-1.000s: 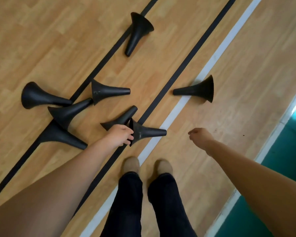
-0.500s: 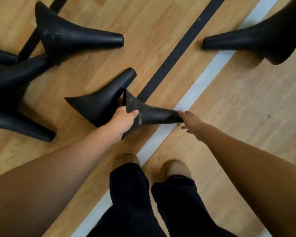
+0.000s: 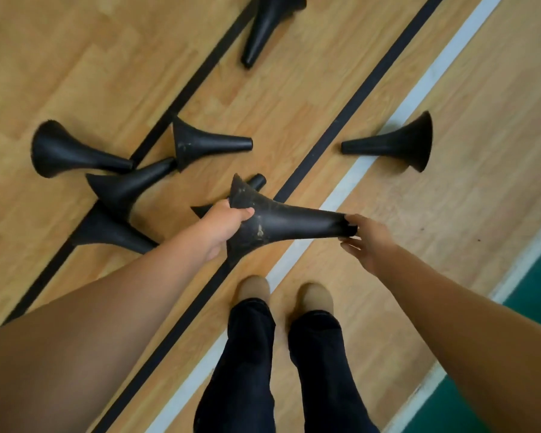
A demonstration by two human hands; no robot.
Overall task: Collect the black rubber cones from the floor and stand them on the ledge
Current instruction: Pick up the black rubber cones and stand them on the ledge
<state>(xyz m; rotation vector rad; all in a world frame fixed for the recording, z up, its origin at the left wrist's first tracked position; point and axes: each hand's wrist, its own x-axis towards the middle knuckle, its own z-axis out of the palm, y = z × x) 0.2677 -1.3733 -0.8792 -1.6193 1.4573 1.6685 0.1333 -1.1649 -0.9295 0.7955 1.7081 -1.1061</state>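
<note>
While the left hand clamps the flared base rim of a scuffed black rubber cone, thumb on top and fingers curled beneath, the right hand pinches its narrow tip. The held cone lies roughly level between both hands, above the wooden sports floor. Just behind it another black cone lies mostly hidden. Three more lie touching in a cluster at left, one beside them, one apart across the white line, one farther up. Tan shoes stand below.
</note>
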